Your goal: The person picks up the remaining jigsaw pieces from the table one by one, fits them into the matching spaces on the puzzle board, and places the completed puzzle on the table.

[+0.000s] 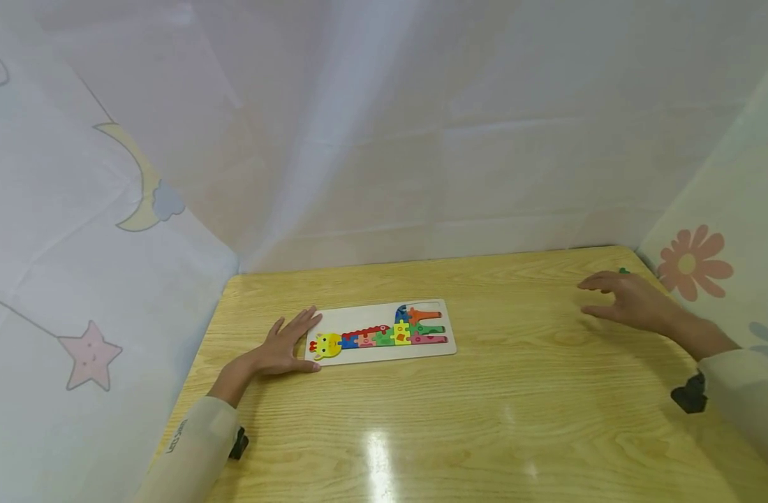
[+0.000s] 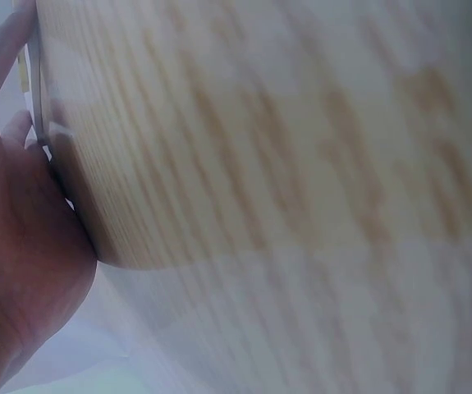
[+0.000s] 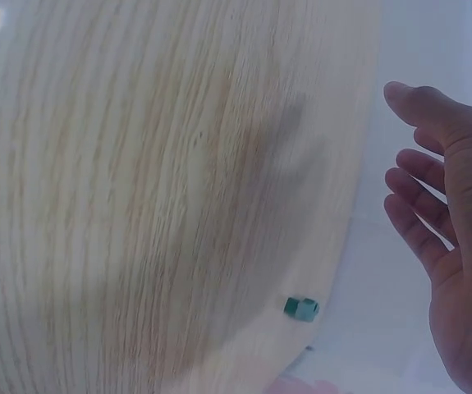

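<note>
A pale wooden puzzle board [image 1: 359, 356] lies on the table with a giraffe made of colourful jigsaw pieces, its yellow head [image 1: 328, 346] to the left and its legs to the right. My left hand [image 1: 280, 349] rests at the board's left end, fingers and thumb spread along its edge. Over the table's right side hovers my right hand [image 1: 629, 300], its fingers loosely bent and nothing between them. Just beyond it, near the far right corner, sits a small green piece [image 3: 302, 309], partly hidden by that hand in the head view.
The wooden table [image 1: 484, 419] meets a white cloth wall [image 1: 484, 175] at the back. Printed cloth walls stand at both sides, with a moon and star on the left and flowers on the right. Dark wrist devices [image 1: 690, 393] hang beneath the sleeves.
</note>
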`<state>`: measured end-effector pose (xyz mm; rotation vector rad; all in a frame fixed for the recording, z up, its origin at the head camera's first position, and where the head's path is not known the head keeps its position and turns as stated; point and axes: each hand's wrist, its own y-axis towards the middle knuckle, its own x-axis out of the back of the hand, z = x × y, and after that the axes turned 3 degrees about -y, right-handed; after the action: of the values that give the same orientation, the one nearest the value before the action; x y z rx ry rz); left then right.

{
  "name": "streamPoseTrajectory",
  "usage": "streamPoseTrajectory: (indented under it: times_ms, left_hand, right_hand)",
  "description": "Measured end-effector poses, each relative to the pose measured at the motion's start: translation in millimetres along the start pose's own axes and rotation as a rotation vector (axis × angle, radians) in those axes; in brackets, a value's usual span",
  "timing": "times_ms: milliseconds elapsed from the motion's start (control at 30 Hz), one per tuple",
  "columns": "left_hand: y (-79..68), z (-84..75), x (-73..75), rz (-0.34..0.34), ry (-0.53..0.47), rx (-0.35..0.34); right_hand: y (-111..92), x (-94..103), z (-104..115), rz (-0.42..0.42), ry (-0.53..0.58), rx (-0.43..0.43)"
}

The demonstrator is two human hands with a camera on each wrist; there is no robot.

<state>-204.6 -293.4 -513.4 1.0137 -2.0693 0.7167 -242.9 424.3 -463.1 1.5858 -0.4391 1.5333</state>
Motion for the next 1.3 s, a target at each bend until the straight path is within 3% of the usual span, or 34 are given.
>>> streamPoseTrajectory:
  times_ms: [233, 467, 767, 1033, 1300]
  left_hand:
    - [0.4, 0.8, -0.4, -0.002, 0.005, -0.002]
    - [0.1, -0.9, -0.1, -0.008, 0.003, 0.0]
    - [-0.1, -0.6, -0.5, -0.015, 0.014, 0.004]
    - [-0.3, -0.4, -2.2, -0.024, 0.012, -0.011]
    - [0.7, 1.2, -2.0, -0.023, 0.021, -0.014]
  right_hand:
    - [-8, -0.9, -15, -0.013, -0.074, -0.018]
    - [-11, 4.1, -24, 0.056, -0.026, -0.118]
    - [-15, 5.2, -36, 0.061, -0.006, -0.189]
    - [-19, 1.1, -47, 0.032, -0.055, -0.174]
    - [-24, 1.1, -51, 0.038, -0.072, -0.233]
